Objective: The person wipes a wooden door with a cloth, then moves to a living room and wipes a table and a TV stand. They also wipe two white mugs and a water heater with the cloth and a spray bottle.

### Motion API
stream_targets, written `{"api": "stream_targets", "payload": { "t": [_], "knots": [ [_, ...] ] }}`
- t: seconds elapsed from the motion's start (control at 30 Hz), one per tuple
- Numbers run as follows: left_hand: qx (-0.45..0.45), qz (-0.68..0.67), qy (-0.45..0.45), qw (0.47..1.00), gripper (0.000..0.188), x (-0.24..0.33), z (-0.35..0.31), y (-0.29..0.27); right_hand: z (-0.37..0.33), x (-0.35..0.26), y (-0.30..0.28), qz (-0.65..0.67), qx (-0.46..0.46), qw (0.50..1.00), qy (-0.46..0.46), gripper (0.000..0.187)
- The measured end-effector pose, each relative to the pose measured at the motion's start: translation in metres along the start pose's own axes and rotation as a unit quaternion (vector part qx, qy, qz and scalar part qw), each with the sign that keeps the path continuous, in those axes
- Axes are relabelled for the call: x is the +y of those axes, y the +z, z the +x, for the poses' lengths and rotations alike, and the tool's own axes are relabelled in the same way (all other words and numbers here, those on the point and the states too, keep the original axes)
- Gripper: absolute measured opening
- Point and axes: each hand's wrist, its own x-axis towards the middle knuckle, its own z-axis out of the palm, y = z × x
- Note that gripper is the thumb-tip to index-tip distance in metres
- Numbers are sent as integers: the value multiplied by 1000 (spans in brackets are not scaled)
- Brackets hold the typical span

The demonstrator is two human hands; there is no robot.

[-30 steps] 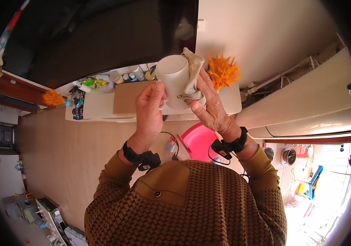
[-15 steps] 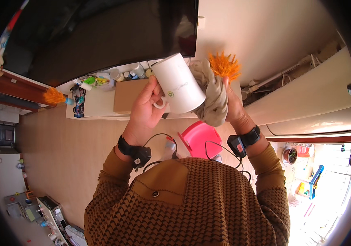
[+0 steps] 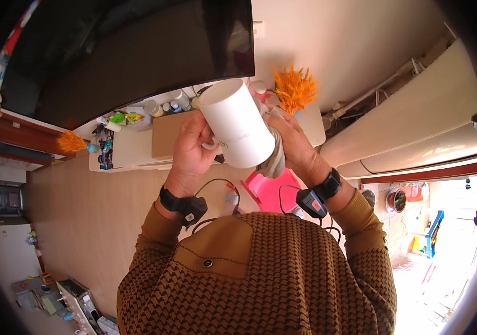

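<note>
The white mug (image 3: 237, 125) hides part of the cloth (image 3: 275, 158), and the view's top edge crops the dark screen (image 3: 138, 50).

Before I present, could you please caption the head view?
Left hand holds a white mug; right hand holds a cloth at its side.

Orange plume (image 3: 296, 89) beside black screen (image 3: 138, 53)

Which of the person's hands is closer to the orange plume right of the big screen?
The right. In this view, the right hand is just below the orange plume, holding the cloth; the left hand is farther left, at the white mug's handle.
</note>
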Motion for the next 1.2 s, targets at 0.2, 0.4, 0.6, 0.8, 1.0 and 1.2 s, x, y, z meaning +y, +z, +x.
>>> {"api": "stream_targets", "payload": {
  "t": [0.2,0.4,0.6,0.8,1.0,1.2],
  "knots": [
    [38,50,10,998,40,5,-2,9,18,-9,-16,181,123,966,140,28],
    [119,51,21,991,38,1,8,19,5,-35,-22,37,6,998,-52,59],
    [115,151,65,980,44,-8,0,41,7,-17,18,-159,99,975,-122,58],
    [105,157,40,981,45,-1,-14,40,22,9,-3,-43,154,985,-63,50],
    [107,124,38,986,45,4,-17,37,31,-31,-41,337,136,931,45,44],
    [82,145,-18,986,44,-4,-11,48,22,-48,-15,-205,7,948,-243,70]
  ]
}}
